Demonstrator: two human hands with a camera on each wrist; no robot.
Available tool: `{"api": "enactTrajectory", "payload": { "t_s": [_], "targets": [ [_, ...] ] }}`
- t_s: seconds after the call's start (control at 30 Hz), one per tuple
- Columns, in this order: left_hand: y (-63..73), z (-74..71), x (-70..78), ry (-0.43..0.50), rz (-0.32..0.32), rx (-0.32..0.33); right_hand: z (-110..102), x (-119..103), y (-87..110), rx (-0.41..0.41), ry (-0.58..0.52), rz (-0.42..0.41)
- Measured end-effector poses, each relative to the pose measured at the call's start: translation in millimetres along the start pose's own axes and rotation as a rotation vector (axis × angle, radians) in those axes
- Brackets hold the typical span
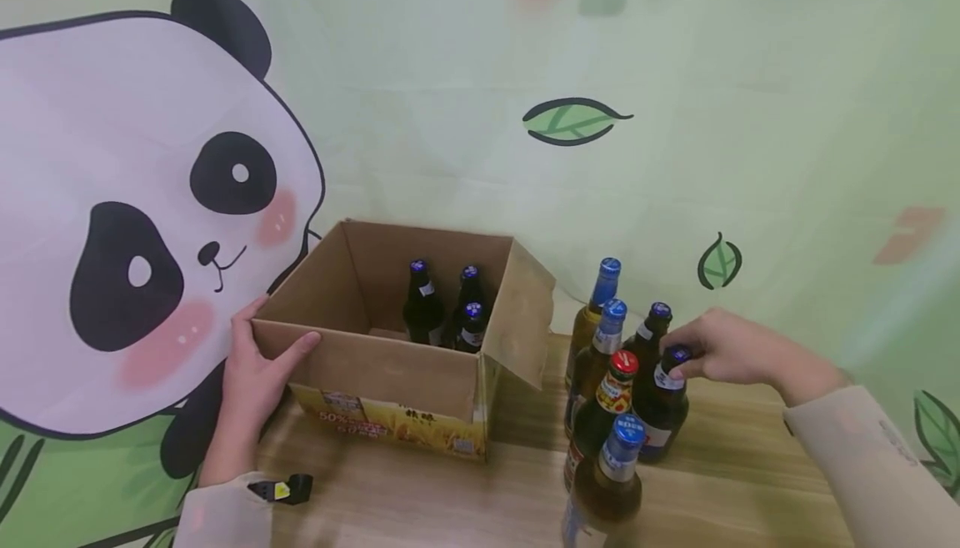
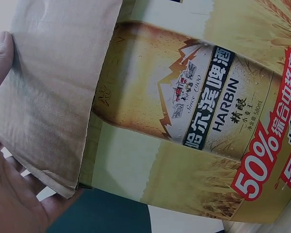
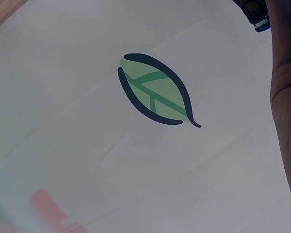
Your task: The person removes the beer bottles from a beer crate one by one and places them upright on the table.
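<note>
1 dark bottle (image 1: pixel 660 416) — top in right hand (image 1: pixel 729 353)

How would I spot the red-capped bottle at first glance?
Find the open cardboard box, then the bottles standing to its right in the head view. The red-capped bottle stands just behind the frontmost bottle; its cap alone is red among blue ones.

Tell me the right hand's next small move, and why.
Probably lift the dark bottle straight up: the right hand holds it near the cap, the left hand grips the box, and three similar blue-capped bottles stand inside.
</note>
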State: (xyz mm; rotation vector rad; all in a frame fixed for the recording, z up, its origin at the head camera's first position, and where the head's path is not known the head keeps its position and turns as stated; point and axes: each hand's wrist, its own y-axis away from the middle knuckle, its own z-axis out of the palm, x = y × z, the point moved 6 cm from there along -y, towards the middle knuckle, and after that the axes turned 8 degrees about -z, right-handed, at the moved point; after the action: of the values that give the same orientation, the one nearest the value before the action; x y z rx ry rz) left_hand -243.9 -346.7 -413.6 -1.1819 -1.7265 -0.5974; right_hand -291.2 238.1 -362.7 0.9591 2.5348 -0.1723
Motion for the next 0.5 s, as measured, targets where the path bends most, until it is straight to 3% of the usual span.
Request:
{"api": "enactTrajectory", "payload": {
  "t_s": [0.17,0.5],
  "targets": [
    [0.0,1.0,-0.4,0.0,-0.003,-0.009,3.0,2.3,4.2,0.036,-0.007,0.044],
    [0.5,0.6,0.5,0.001,0.0,-0.004,11.5,11.2,18.8,0.196,-0.054,0.042]
  ]
}}
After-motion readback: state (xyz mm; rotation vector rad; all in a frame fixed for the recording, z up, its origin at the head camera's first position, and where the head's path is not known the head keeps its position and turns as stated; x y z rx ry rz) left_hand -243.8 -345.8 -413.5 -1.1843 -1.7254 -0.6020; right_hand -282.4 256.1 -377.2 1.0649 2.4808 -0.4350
